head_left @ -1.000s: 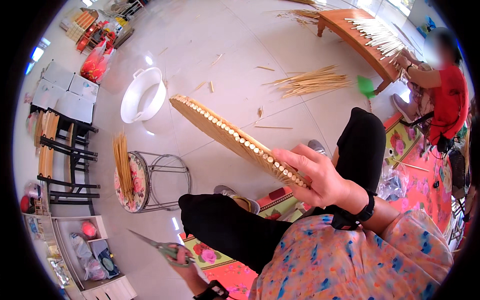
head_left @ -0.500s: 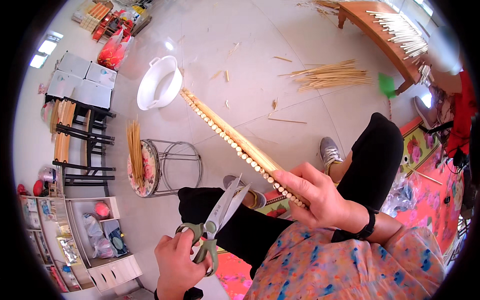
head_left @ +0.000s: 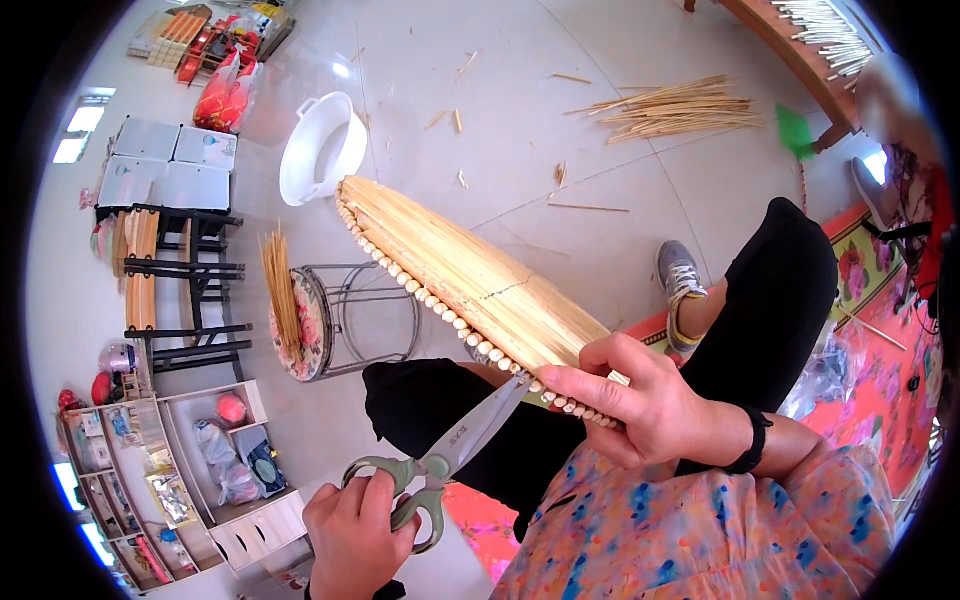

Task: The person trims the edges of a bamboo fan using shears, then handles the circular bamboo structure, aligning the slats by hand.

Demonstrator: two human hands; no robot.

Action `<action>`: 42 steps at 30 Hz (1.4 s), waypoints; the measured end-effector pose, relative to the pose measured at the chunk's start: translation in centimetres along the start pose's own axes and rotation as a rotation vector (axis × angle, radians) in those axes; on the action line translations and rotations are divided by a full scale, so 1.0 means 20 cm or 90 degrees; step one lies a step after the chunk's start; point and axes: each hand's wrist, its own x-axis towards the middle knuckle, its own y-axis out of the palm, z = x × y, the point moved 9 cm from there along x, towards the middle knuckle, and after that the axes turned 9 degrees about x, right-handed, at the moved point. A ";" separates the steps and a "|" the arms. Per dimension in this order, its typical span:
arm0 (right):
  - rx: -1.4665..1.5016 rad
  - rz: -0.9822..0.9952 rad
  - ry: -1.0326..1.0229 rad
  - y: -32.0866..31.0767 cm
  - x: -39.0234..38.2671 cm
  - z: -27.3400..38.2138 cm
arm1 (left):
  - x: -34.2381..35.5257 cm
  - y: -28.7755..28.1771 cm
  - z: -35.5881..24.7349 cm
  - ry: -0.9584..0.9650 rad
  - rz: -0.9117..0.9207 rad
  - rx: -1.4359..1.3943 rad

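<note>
My right hand [head_left: 650, 405] grips the near end of a long, flat panel of pale straw-coloured sticks [head_left: 450, 260], with a row of round cut ends along its lower edge. My left hand [head_left: 355, 530] holds green-handled scissors [head_left: 440, 465] by the loops; their tips reach that edge beside my right thumb. The panel slants from my right hand up toward the back left, above my black-clad legs [head_left: 765, 280].
A white basin [head_left: 305, 120] stands beyond the panel. A round stool [head_left: 310, 320] with a stick bundle is at left, near folded benches and shelves [head_left: 230, 470]. Loose sticks [head_left: 670, 110] lie on the floor. At right, a person [head_left: 900, 170] is beside a wooden table [head_left: 810, 70].
My left hand has raised the scissors from low at the left to the panel's edge. The panel has turned, so its broad face now shows from above.
</note>
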 end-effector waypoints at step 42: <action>-0.025 0.006 0.000 -0.01 0.02 0.01 | -0.01 -0.02 -0.01 -0.101 0.085 -0.016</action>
